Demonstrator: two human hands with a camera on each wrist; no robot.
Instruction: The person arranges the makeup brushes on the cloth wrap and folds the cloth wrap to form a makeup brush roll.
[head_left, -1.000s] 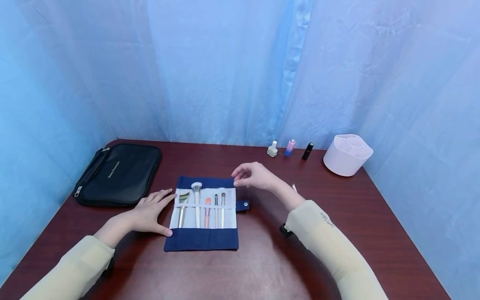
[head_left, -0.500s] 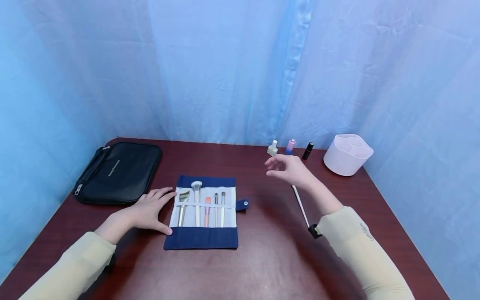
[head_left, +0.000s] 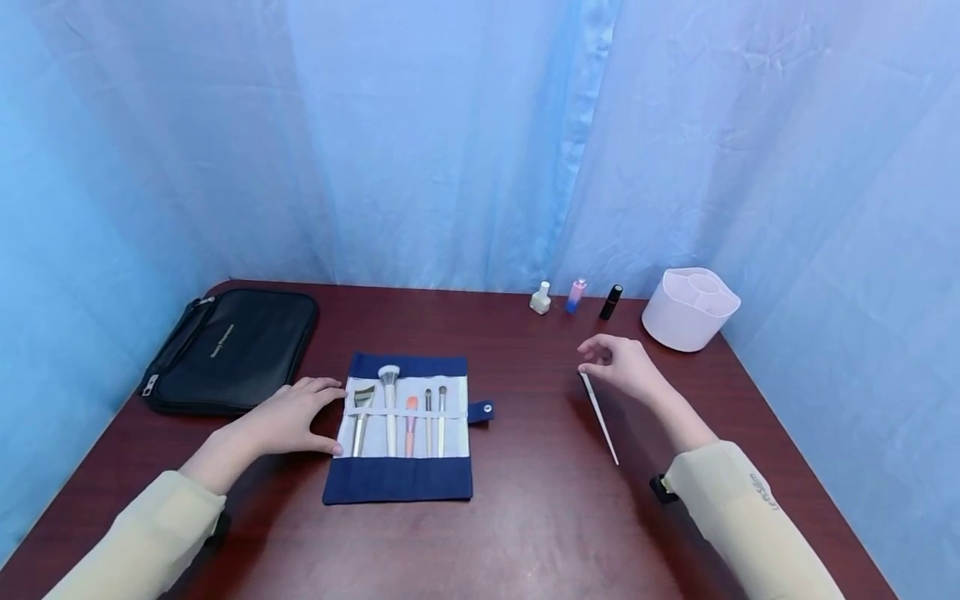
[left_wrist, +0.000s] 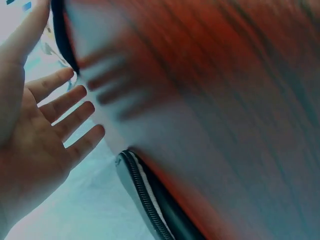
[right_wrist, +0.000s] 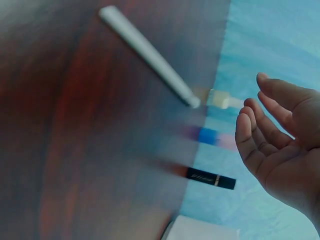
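Note:
My left hand [head_left: 288, 421] spreads its fingers along the left edge of the brush roll [head_left: 397, 482], thumb and fingertips at the fabric. The navy-and-white roll lies unfolded, with several makeup brushes held under its strap: a fan-shaped one [head_left: 363, 400], a fluffy white one [head_left: 389, 377], a pink-tipped one [head_left: 411, 406] and slim ones. To the right, my right hand [head_left: 622, 367] hovers with loosely bent fingers over the far end of a slim white stick [head_left: 602, 421], like a brush handle, lying on the table. In the right wrist view nothing is between those fingers.
A black zipped case [head_left: 240, 350] lies at the back left. Along the back stand a nail polish bottle [head_left: 540, 300], a pink-and-blue tube [head_left: 575, 296] and a black tube [head_left: 611, 302]. A white divided holder [head_left: 686, 315] stands back right. The roll's snap tab [head_left: 480, 412] points right.
My right hand has moved right, away from the roll, then down to the far end of the white stick, uncovering the stick. My left hand has stayed at the roll's edge.

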